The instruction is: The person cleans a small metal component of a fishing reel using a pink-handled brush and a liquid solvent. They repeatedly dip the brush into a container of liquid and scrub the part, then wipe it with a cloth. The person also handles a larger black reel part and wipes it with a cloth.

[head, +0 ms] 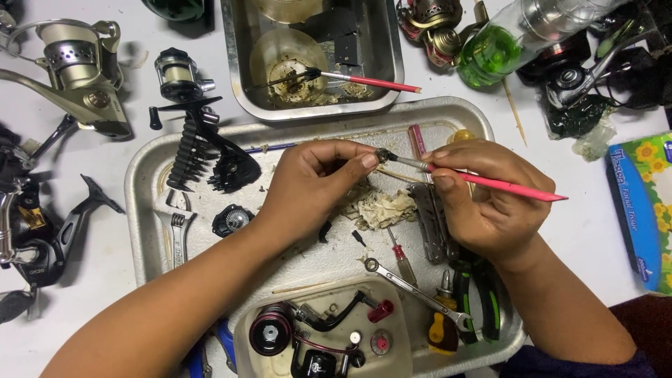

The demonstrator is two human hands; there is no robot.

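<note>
Both forearms reach in from the lower edge and meet over the metal tray [140, 189] on the table [595, 231]. The left hand [308, 183] is curled, thumb and forefinger pinching a small dark part [382, 155] above the tray's middle. The right hand [490, 203] grips a pink-handled brush [490, 183] like a pen, its bristle end touching that part. Just below the hands lies a crumpled, soiled tissue [381, 208], with an adjustable wrench [175, 227] at the tray's left side.
</note>
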